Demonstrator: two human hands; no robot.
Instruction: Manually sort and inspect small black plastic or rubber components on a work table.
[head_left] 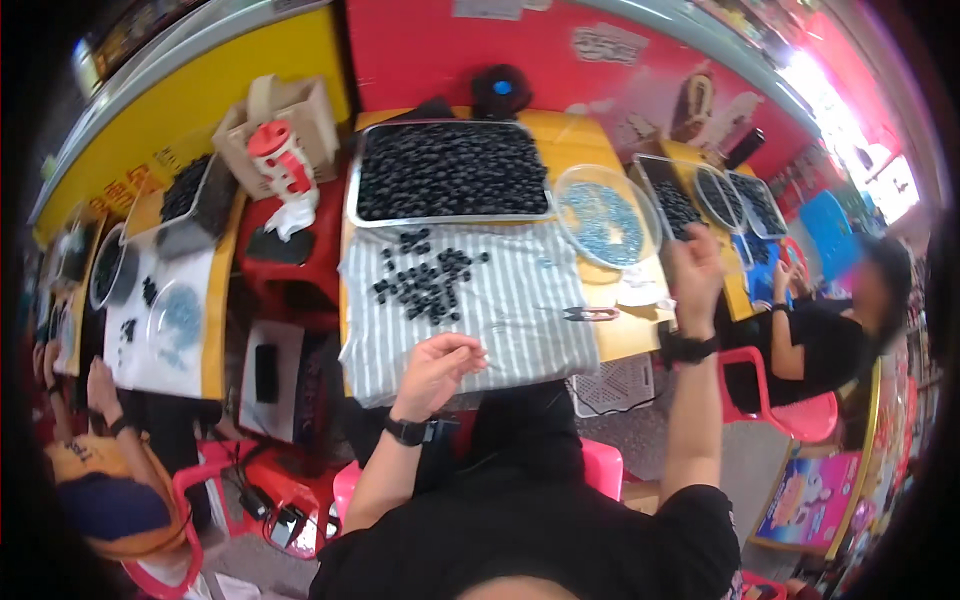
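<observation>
My left hand [440, 372] is over the front edge of a grey-and-white striped cloth [520, 270], thumb and fingertips pinched together. What they pinch is too small to make out. My right hand [697, 275] is raised off the table's right edge, fingers curled in; anything in them is too fine to see. On the cloth lies a loose scatter of black beads [430, 282]. Behind it stands a clear tray [352, 205] filled with the same dark beads. A round clear dish [648, 215] of small blue pieces sits at the right, with thread snips [592, 314] in front.
At the left, another table holds a bin of black pieces [190, 215] and a dish of blue ones [180, 320]. A cup [283, 160] and paper bag [312, 120] stand beside my table. People sit at both sides, one [830, 335] at the right. A white basket [615, 388] is below.
</observation>
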